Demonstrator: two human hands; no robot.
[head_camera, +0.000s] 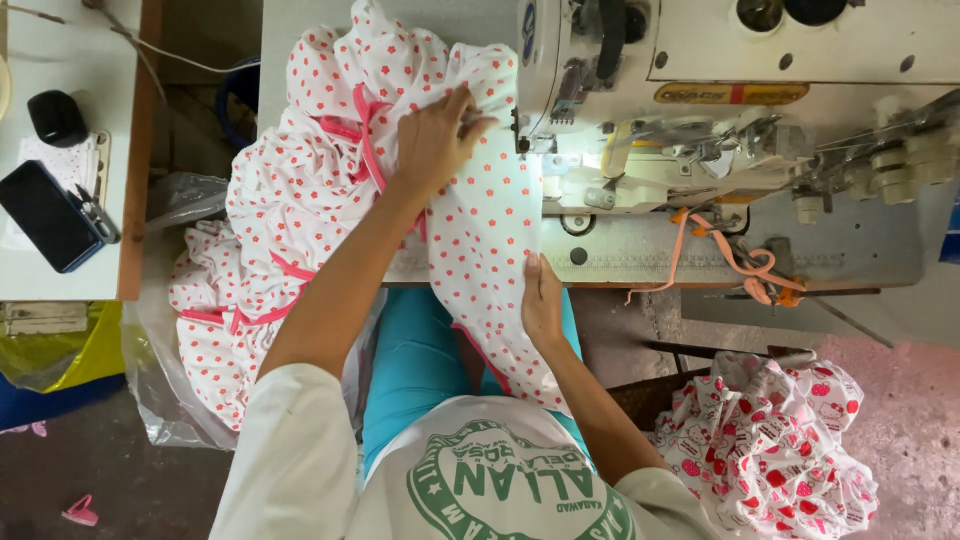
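Observation:
A white garment with small red dots and pink trim (300, 190) lies bunched on the sewing table and hangs down over my lap. My left hand (435, 135) presses flat on the cloth just left of the sewing machine's needle area (530, 140), fingers spread toward it. My right hand (541, 300) pinches the hanging edge of the same cloth at the table's front edge. The white industrial sewing machine (720, 90) fills the upper right.
A pink strip of trim (735, 260) dangles from the machine bed. Another pile of printed cloth (770, 450) sits low at the right. On the left side table lie a dark phone (45, 215), small scissors (95, 212) and a black round object (55, 117).

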